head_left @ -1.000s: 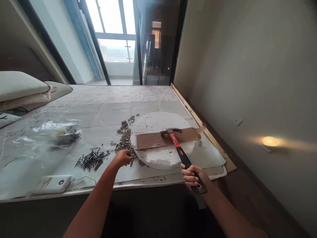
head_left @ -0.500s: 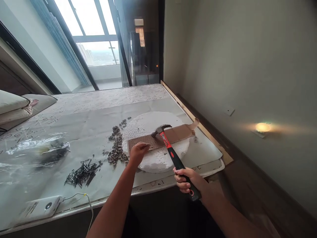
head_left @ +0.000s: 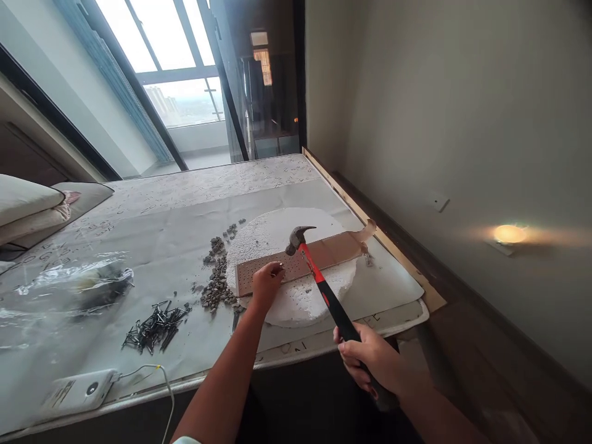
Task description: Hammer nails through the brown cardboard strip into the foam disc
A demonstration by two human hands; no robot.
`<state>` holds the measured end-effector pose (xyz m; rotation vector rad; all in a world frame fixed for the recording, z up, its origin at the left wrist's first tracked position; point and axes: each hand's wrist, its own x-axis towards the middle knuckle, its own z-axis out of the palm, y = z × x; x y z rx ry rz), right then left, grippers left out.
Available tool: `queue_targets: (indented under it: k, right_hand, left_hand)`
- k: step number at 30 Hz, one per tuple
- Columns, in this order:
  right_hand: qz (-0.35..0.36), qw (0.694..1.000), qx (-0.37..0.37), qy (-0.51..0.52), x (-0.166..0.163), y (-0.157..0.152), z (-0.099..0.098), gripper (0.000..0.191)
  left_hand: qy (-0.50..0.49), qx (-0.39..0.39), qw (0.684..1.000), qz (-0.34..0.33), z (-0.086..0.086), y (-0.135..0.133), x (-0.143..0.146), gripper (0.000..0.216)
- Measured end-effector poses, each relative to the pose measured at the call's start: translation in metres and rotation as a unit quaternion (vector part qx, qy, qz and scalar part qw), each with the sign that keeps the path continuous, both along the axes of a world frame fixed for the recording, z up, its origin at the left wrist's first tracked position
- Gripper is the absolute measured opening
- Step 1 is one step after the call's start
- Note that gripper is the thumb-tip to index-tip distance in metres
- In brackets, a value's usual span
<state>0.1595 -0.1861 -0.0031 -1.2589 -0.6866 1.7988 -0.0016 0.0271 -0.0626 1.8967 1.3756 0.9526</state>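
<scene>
My right hand [head_left: 370, 361] is wrapped round the black-and-red handle of a claw hammer [head_left: 333, 302]. The hammer's steel head hovers over a brown board [head_left: 259, 268] dotted with small holes at its left part. On the board rests my left hand [head_left: 268, 287], its fingers pinched just left of the hammer head; what they hold, if anything, is too small to make out. Under the board lies a round white foam slab [head_left: 300, 302]. Grey rubble [head_left: 217, 280] is scattered along the slab's left side, and a pile of dark nails [head_left: 156, 327] lies further left.
A clear plastic bag [head_left: 87, 283] lies on the left of the sheet-covered surface [head_left: 176, 234]. At the front left edge is a white power bank [head_left: 78, 391] with a cable. A wooden strip [head_left: 342, 191] runs along the right edge, near the wall with a lit night light [head_left: 509, 234].
The hammer head has lifted slightly off the board, and my right hand has shifted lower right. My left hand has slid a little to the right along the board, fingers still pinched.
</scene>
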Motion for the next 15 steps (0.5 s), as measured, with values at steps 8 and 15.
queue_targets:
  k: [8,15]
  right_hand:
    - [0.052,0.997,0.025,-0.049,0.010,-0.014,0.005,0.020]
    - [0.062,0.996,0.022,-0.066,0.005,-0.013,0.013,0.024]
  left_hand:
    - [-0.014,0.007,1.000,0.006,0.007,-0.009,0.003,0.034]
    - [0.000,0.020,1.000,0.012,0.006,-0.007,0.004,0.041]
